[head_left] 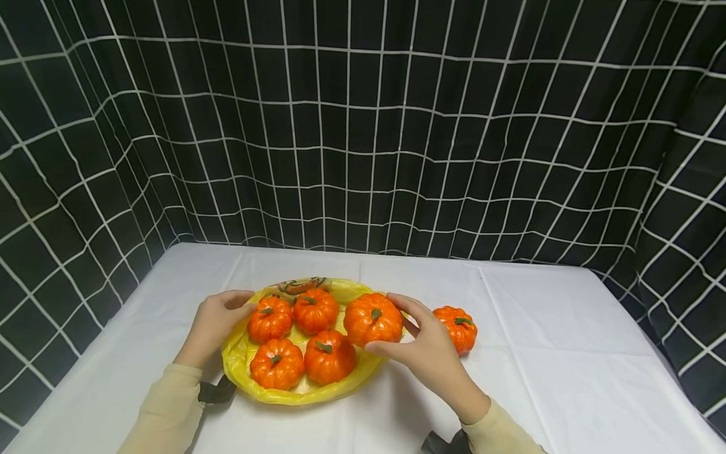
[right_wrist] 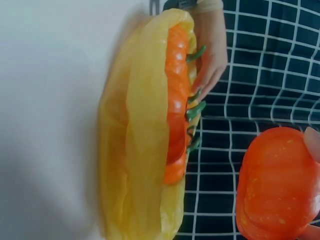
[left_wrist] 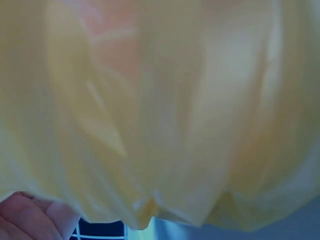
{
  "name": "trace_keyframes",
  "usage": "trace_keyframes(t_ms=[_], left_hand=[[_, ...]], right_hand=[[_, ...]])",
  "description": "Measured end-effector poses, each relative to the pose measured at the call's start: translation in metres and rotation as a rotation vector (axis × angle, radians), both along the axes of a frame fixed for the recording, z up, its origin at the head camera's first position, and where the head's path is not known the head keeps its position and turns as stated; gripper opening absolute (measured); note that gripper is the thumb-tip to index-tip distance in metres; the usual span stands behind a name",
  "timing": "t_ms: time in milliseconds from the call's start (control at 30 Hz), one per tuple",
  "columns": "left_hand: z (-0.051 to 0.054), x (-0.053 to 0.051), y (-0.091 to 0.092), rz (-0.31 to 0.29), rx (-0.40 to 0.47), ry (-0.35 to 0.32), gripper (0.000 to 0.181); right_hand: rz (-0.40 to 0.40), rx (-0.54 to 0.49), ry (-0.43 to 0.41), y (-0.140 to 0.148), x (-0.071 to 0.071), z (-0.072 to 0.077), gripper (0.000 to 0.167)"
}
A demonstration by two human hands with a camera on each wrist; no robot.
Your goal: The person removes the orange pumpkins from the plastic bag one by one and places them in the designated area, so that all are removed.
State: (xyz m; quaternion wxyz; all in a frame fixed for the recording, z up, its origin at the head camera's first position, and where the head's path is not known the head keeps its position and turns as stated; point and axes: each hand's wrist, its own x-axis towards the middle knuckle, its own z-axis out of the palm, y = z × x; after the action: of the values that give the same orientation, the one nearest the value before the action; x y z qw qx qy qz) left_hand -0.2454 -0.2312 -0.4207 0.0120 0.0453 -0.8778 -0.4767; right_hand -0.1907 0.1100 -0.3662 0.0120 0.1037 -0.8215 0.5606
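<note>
A yellow plastic bag (head_left: pixel 295 397) with its mouth spread wide stands on the table, several small orange pumpkins (head_left: pixel 276 364) with green stems inside. At its left rim my left hand (head_left: pixel 212 325) pinches the plastic between thumb and fingers. My right hand (head_left: pixel 431 353) grips another orange pumpkin (head_left: pixel 373 320) from its right side, held up over the bag's right edge. The right wrist view shows this held pumpkin (right_wrist: pixel 277 185) apart from the bag (right_wrist: pixel 135 125). Yellow plastic (left_wrist: pixel 165 110) fills most of the left wrist view, hiding much of the left hand's grip.
One more orange pumpkin (head_left: pixel 456 329) lies on the white-covered table (head_left: pixel 556 353), to the right of the bag and partly behind my right hand. A black curtain with white grid lines (head_left: pixel 363 126) hangs behind the table and along both sides.
</note>
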Motion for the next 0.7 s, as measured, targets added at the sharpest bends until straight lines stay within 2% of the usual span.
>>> trace_keyframes(t_ms=[167, 400, 700], left_hand=[[0.001, 0.001, 0.0, -0.003, 0.006, -0.001, 0.043], [0.001, 0.001, 0.001, -0.003, 0.006, -0.01, 0.044], [0.002, 0.002, 0.001, -0.001, -0.005, -0.021, 0.044]], right_hand=[[-0.01, 0.007, -0.015, 0.017, 0.007, -0.004, 0.079], [-0.042, -0.051, -0.054, 0.042, 0.015, -0.008, 0.081], [-0.152, 0.051, -0.058, 0.074, 0.02, -0.009, 0.082]])
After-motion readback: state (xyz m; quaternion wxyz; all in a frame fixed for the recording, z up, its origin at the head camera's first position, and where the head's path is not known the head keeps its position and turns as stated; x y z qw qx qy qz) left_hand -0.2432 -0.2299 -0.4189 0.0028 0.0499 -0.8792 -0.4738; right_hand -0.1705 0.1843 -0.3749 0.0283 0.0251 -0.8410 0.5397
